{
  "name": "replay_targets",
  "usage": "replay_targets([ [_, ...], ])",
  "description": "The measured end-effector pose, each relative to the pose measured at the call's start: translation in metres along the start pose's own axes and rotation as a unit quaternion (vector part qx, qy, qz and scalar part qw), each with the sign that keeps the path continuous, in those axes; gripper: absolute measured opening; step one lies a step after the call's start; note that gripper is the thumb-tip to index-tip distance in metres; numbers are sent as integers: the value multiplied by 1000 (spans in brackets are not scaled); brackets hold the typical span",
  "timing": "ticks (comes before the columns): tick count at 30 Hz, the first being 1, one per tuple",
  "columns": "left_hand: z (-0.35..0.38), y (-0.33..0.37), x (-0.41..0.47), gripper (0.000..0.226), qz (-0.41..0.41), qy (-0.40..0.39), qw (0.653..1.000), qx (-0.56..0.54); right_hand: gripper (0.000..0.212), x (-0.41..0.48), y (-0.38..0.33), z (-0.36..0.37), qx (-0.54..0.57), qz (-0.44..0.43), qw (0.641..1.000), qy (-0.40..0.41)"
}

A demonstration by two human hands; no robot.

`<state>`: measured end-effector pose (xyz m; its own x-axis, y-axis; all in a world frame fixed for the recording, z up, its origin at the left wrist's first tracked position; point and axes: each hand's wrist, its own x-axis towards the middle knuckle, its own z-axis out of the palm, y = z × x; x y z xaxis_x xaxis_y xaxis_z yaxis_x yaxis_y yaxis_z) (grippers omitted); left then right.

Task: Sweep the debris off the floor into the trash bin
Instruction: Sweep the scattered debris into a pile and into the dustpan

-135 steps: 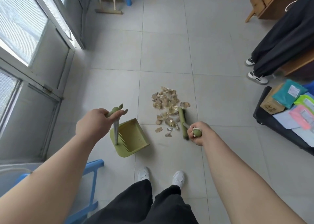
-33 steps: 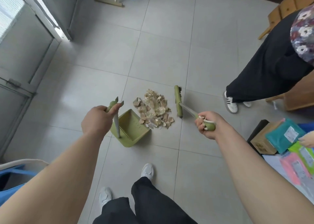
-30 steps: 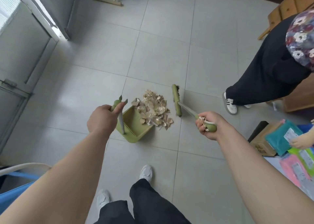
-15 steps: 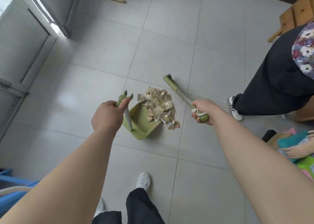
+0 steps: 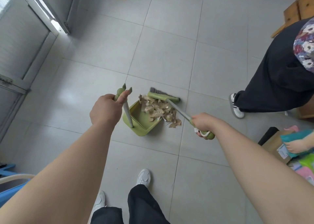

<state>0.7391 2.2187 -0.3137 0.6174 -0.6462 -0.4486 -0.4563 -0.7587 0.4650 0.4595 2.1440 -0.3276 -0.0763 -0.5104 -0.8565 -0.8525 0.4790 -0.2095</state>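
Debris (image 5: 158, 110): tan, flaky scraps, heaped across the open mouth of the green dustpan (image 5: 144, 133). Part of the heap lies on the pan floor. A fringe of loose scraps (image 5: 173, 123) sits on the tiled floor (image 5: 169, 53) just off the pan's right lip.

Broom head (image 5: 162, 96) lies crosswise on the far side of the heap, bristles touching it. Half a second ago the head stood angled at the heap's far-right corner and fewer scraps were inside the pan. So the stroke is driving the heap in, and the collecting step looks about half done.

Left grip (image 5: 106, 109): fingers wrapped round the top of the upright dustpan handle (image 5: 128, 113), bracing the pan flat on the floor. Right grip (image 5: 203, 124): closed round the green end of the broom handle (image 5: 180, 110).

Against the oldest frame: the heap then lay on bare tile, apart from the pan, and the pan was empty. Pan and heap now meet.

No trash bin in view, so the tipping step is not yet begun. The right-hand fringe likely needs another pass.

Periphery: a second person (image 5: 280, 80) stands at right, and coloured parcels (image 5: 292, 138) lie at the right edge.
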Motion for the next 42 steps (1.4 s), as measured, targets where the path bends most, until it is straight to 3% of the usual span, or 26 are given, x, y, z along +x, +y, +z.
replay_targets([
  [3,-2,-2,0,63,6,-2,1000,1,29,-18,10,6,-24,22,999,-40],
  [13,1,-8,-4,68,20,-7,1000,9,28,-66,30,25,-188,-58,980,-33],
  [18,-6,-22,-3,66,25,-27,999,-2,28,-79,49,22,-119,-65,991,-7],
  [24,-25,-34,4,66,67,-34,996,44,22,-88,62,12,69,10,998,10],
  [30,-45,-34,24,66,123,-52,987,94,14,-72,64,23,217,91,971,52],
  [38,-46,-22,44,64,165,-88,975,121,15,-63,43,79,375,183,907,61],
  [42,-47,-20,52,64,163,-101,975,116,20,-71,23,98,341,163,925,46],
])
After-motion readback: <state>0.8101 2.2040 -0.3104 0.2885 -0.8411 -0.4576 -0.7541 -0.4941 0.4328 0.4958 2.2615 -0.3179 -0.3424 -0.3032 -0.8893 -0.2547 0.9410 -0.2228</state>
